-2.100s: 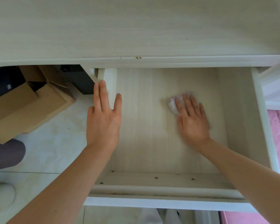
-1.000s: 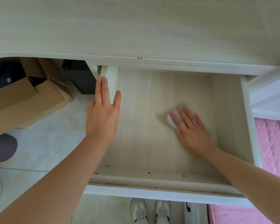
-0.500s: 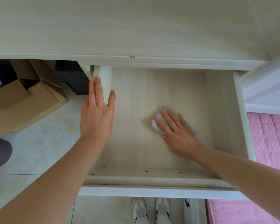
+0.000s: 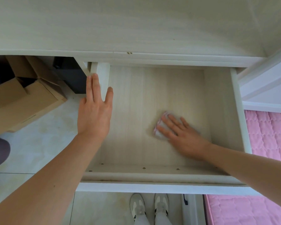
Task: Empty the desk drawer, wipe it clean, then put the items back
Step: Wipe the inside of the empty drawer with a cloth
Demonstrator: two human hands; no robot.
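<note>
Head view, looking straight down: I am in the wiping step. The drawer [image 4: 237,111] stands pulled out from under the bench [image 4: 136,26] and nothing lies in it except my cloth [image 4: 160,133], a small white rag with a pink edge. My right hand [image 4: 183,135] lies flat and spread on that cloth, pressing it to the drawer floor a little right of centre, nearer the front panel than the back; it presses rather than grips. My left hand [image 4: 95,114] is open too, fingers straight, resting along the drawer's left wall to steady it, holding nothing.

I judge the job about midway: emptied, cleaning under way, nothing put back. The next move calls for carrying the cloth into the left half and the corners, with even pressure so it does not bunch under my palm.

The items taken out are not in sight; the bench top is bare where the camera sees it. Left of the drawer, on the floor, sits a cardboard box [image 4: 23,104] with open flaps; what it holds I cannot tell.
</note>
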